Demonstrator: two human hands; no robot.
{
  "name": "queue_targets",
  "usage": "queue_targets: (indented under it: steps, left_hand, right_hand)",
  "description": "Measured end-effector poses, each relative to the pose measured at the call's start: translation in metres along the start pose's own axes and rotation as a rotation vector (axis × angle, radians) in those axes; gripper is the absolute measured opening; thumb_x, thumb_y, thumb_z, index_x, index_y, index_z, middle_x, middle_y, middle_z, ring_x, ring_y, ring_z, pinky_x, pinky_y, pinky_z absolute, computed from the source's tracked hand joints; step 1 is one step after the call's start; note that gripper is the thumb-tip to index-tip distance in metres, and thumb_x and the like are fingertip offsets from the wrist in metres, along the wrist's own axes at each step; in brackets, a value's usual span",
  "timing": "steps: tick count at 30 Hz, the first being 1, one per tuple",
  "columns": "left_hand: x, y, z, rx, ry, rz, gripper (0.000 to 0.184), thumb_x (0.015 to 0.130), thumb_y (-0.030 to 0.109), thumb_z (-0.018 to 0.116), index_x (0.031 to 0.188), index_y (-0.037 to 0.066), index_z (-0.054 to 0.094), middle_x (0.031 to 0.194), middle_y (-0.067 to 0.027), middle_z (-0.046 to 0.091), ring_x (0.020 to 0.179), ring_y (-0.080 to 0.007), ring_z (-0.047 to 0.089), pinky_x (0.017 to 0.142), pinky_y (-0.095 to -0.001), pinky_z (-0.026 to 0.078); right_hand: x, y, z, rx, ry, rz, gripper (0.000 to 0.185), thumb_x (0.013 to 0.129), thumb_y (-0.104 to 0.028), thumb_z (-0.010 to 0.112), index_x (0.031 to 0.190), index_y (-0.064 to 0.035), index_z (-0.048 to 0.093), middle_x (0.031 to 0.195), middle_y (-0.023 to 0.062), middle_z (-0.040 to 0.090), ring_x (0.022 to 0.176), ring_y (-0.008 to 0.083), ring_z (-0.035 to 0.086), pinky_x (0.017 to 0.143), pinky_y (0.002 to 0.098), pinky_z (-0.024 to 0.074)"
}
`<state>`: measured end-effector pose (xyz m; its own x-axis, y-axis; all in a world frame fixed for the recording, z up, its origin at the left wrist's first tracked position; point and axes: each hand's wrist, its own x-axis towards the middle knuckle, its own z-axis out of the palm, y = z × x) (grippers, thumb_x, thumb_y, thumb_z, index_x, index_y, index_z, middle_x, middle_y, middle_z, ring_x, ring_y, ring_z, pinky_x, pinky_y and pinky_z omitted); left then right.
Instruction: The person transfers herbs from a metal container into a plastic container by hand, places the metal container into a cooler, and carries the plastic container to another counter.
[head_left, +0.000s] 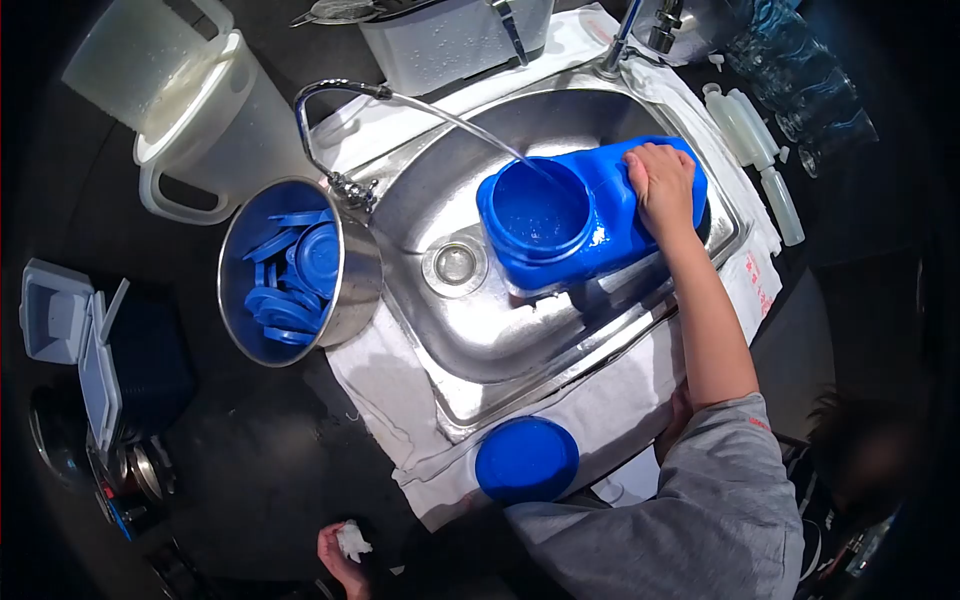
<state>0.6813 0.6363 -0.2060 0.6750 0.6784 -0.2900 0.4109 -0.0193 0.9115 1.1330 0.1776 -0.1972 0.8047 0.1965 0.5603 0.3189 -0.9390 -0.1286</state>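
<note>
My right hand (663, 192) is wrapped over the handle side of a big blue plastic jug (640, 235). The jug leans over in a steel sink (480, 345), its wide round mouth uncovered. From a curved tap (312, 112) a thin stream of water runs into that mouth. A round blue lid (527, 458) lies on the white cloth at the sink's front. Beneath my right forearm a second hand (676, 418) is mostly hidden. At the bottom left another hand (338, 553) holds a crumpled white tissue (352, 540). I cannot tell which of these is my left hand.
A steel pot (230, 300) full of blue lids stands left of the sink. Behind it are translucent pitchers (215, 130). White filter housings (745, 130) and clear glassware (800, 70) lie back right. A blue-and-white cooler (105, 370) is far left. A person's head appears at the right.
</note>
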Motion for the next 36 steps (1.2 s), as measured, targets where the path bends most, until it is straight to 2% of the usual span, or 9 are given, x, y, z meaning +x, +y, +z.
queue_targets:
  steps: [4, 7, 9, 14, 21, 28, 32, 34, 36]
  left_hand:
    - [-0.001, 0.002, 0.000, -0.036, -0.001, 0.007, 0.034, 0.094, 0.032, 0.045, 0.091, 0.000, 0.058, 0.079, -0.0067, 0.060, 0.069, -0.0129, 0.056, 0.063, -0.0248, 0.044]
    - [-0.002, -0.001, -0.001, 0.022, -0.041, 0.086, 0.032, 0.094, 0.028, 0.044, 0.093, -0.001, 0.058, 0.079, -0.0072, 0.060, 0.070, -0.0131, 0.057, 0.064, -0.0248, 0.045]
    - [-0.004, -0.007, 0.000, -0.062, 0.008, 0.101, 0.030, 0.095, 0.026, 0.044, 0.093, -0.001, 0.058, 0.081, -0.0075, 0.060, 0.071, -0.0131, 0.057, 0.066, -0.0249, 0.045]
    - [-0.004, -0.011, -0.004, -0.173, -0.045, 0.147, 0.031, 0.094, 0.028, 0.046, 0.095, -0.001, 0.057, 0.083, -0.0073, 0.061, 0.073, -0.0126, 0.057, 0.068, -0.0251, 0.045]
    - [0.001, -0.028, -0.010, -0.223, 0.004, 0.191, 0.026, 0.093, 0.021, 0.045, 0.099, -0.001, 0.057, 0.090, -0.0084, 0.062, 0.077, -0.0147, 0.059, 0.072, -0.0260, 0.046]
    - [0.002, -0.028, -0.011, -0.307, -0.045, 0.232, 0.026, 0.095, 0.016, 0.041, 0.104, -0.002, 0.056, 0.094, -0.0097, 0.062, 0.084, -0.0145, 0.059, 0.077, -0.0262, 0.046]
    - [0.003, -0.031, -0.008, -0.295, -0.038, 0.306, 0.025, 0.095, 0.015, 0.042, 0.104, -0.003, 0.056, 0.096, -0.0102, 0.063, 0.085, -0.0150, 0.059, 0.079, -0.0266, 0.046]
    - [0.006, -0.034, -0.007, -0.318, -0.023, 0.299, 0.025, 0.095, 0.015, 0.042, 0.104, -0.003, 0.056, 0.096, -0.0101, 0.063, 0.086, -0.0150, 0.059, 0.079, -0.0268, 0.046]
    - [0.008, -0.036, -0.011, -0.377, -0.006, 0.260, 0.024, 0.095, 0.016, 0.043, 0.104, -0.002, 0.056, 0.095, -0.0100, 0.063, 0.086, -0.0151, 0.059, 0.079, -0.0271, 0.046]
  right_hand:
    - [0.009, 0.007, 0.008, -0.045, 0.016, 0.001, 0.025, 0.093, -0.029, 0.048, 0.084, -0.0106, 0.062, 0.081, 0.0041, 0.058, 0.085, 0.0229, 0.055, 0.086, 0.0396, 0.0346]
    - [0.011, 0.009, 0.011, -0.053, 0.024, 0.012, 0.025, 0.093, -0.029, 0.047, 0.085, -0.0106, 0.062, 0.081, 0.0041, 0.059, 0.085, 0.0230, 0.055, 0.086, 0.0398, 0.0348]
    - [0.013, 0.008, 0.009, -0.048, 0.014, 0.012, 0.025, 0.093, -0.029, 0.047, 0.085, -0.0106, 0.062, 0.082, 0.0042, 0.060, 0.085, 0.0232, 0.055, 0.086, 0.0399, 0.0348]
    - [0.014, 0.007, 0.006, -0.056, -0.034, 0.023, 0.028, 0.094, -0.031, 0.046, 0.088, -0.0107, 0.064, 0.085, 0.0056, 0.062, 0.088, 0.0243, 0.057, 0.086, 0.0408, 0.0353]
    - [0.016, 0.007, 0.006, -0.062, -0.075, 0.038, 0.031, 0.094, -0.034, 0.045, 0.088, -0.0117, 0.066, 0.084, 0.0065, 0.063, 0.088, 0.0257, 0.057, 0.085, 0.0425, 0.0366]
    - [0.019, 0.005, 0.001, -0.080, -0.113, 0.040, 0.036, 0.095, -0.038, 0.041, 0.086, -0.0125, 0.065, 0.087, 0.0058, 0.063, 0.089, 0.0272, 0.058, 0.086, 0.0449, 0.0367]
    - [0.022, 0.005, 0.002, -0.089, -0.167, 0.061, 0.033, 0.093, -0.038, 0.046, 0.085, -0.0115, 0.064, 0.087, 0.0071, 0.063, 0.090, 0.0271, 0.058, 0.085, 0.0444, 0.0385]
    - [0.018, 0.003, 0.006, -0.030, 0.173, 0.007, 0.027, 0.090, -0.036, 0.053, 0.090, -0.0119, 0.065, 0.087, 0.0110, 0.061, 0.093, 0.0273, 0.057, 0.083, 0.0432, 0.0415]
    - [0.005, -0.032, -0.030, -0.018, 0.089, -0.051, 0.025, 0.088, -0.033, 0.055, 0.088, -0.0106, 0.066, 0.085, 0.0127, 0.063, 0.091, 0.0284, 0.059, 0.081, 0.0425, 0.0439]
